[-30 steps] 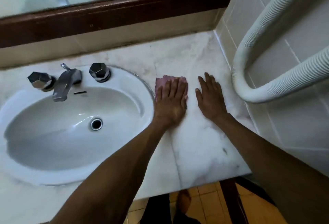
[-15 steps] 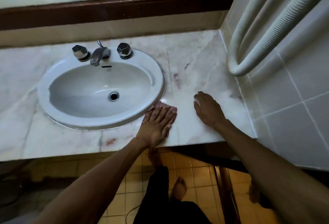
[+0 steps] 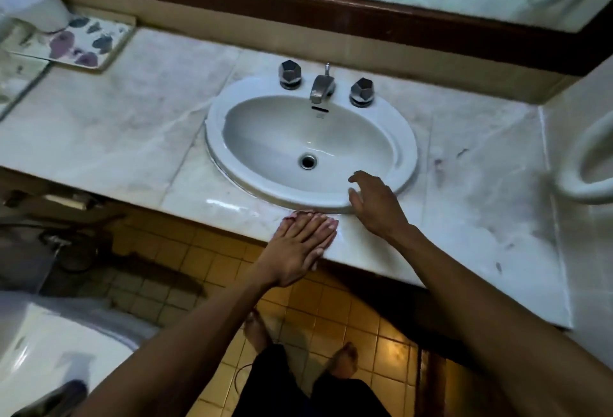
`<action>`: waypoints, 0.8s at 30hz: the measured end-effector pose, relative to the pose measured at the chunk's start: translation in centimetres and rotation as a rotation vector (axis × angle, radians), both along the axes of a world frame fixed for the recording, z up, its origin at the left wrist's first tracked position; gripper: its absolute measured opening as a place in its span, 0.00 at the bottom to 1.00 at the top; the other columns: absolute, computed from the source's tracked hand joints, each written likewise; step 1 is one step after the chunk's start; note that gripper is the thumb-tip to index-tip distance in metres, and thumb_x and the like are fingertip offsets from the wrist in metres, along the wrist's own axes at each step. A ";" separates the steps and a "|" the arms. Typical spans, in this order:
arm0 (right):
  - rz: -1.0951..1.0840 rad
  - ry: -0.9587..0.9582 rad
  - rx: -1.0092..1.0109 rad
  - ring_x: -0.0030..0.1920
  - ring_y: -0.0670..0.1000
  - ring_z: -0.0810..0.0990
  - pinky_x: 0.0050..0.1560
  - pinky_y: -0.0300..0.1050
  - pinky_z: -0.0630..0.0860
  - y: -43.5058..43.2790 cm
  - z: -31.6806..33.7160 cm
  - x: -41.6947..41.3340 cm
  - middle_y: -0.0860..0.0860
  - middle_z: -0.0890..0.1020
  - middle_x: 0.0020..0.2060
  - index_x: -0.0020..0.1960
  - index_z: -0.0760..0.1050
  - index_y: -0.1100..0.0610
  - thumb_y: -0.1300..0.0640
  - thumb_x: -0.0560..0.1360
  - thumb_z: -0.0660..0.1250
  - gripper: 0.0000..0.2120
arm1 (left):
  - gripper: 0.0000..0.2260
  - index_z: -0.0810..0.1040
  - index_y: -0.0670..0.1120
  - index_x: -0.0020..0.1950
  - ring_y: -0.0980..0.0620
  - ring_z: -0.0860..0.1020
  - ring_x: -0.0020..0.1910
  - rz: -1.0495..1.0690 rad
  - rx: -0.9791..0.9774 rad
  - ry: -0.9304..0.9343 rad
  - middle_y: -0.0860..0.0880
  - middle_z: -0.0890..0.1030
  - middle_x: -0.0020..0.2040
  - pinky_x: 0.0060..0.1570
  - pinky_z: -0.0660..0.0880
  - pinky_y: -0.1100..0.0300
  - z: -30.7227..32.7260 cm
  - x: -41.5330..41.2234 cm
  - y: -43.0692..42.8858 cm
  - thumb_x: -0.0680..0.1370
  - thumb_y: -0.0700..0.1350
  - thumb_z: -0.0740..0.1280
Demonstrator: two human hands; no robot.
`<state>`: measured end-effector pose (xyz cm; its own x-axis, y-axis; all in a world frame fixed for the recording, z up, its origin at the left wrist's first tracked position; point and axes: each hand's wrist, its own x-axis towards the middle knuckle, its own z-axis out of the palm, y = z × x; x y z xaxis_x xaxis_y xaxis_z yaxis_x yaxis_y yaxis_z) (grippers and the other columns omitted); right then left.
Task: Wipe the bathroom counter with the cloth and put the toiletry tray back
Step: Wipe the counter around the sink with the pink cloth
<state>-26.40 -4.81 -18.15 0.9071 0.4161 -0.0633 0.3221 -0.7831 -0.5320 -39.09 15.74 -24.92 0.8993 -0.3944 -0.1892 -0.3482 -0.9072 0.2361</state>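
Note:
My left hand [image 3: 300, 245] lies flat on the front edge of the marble counter [image 3: 116, 124], pressing down a pink cloth [image 3: 292, 216]; only a thin strip of the cloth shows past my fingertips. My right hand [image 3: 374, 206] hovers with fingers spread over the front right rim of the white sink [image 3: 406, 151], holding nothing. The toiletry tray [image 3: 89, 43], rectangular with purple and blue leaf prints, sits at the counter's far left corner, well away from both hands.
A chrome faucet [image 3: 321, 86] with two faceted knobs stands behind the basin. A mirror with a dark wooden frame [image 3: 331, 15] runs along the back. A white ribbed hose [image 3: 577, 164] loops on the right wall. A white toilet [image 3: 49, 337] stands at lower left.
My left hand has slid the cloth left along the counter's front edge, now in front of the sink. My right hand lifted off the counter and moved over the sink rim. The view swung left.

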 end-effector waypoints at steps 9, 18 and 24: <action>-0.018 0.188 -0.063 0.65 0.55 0.75 0.65 0.52 0.69 14.8 -2.3 -0.8 0.52 0.76 0.67 0.68 0.71 0.56 0.50 0.83 0.56 0.18 | 0.27 0.40 0.54 0.83 0.48 0.43 0.83 0.273 0.051 -0.006 0.52 0.42 0.84 0.79 0.49 0.40 -0.5 -1.3 24.5 0.84 0.57 0.37; -0.099 0.206 -0.003 0.57 0.57 0.78 0.57 0.52 0.73 23.5 -3.0 -1.3 0.52 0.82 0.57 0.63 0.74 0.52 0.46 0.82 0.54 0.16 | 0.28 0.39 0.48 0.82 0.38 0.42 0.82 0.736 -0.151 0.040 0.44 0.39 0.83 0.78 0.48 0.34 0.3 2.8 22.5 0.85 0.52 0.45; -0.072 0.172 0.003 0.55 0.54 0.80 0.50 0.47 0.72 27.0 -2.9 0.3 0.50 0.83 0.54 0.61 0.75 0.50 0.47 0.82 0.55 0.14 | 0.26 0.38 0.56 0.82 0.49 0.36 0.81 0.349 -0.126 0.057 0.54 0.37 0.83 0.79 0.41 0.41 -0.8 0.6 22.5 0.86 0.55 0.45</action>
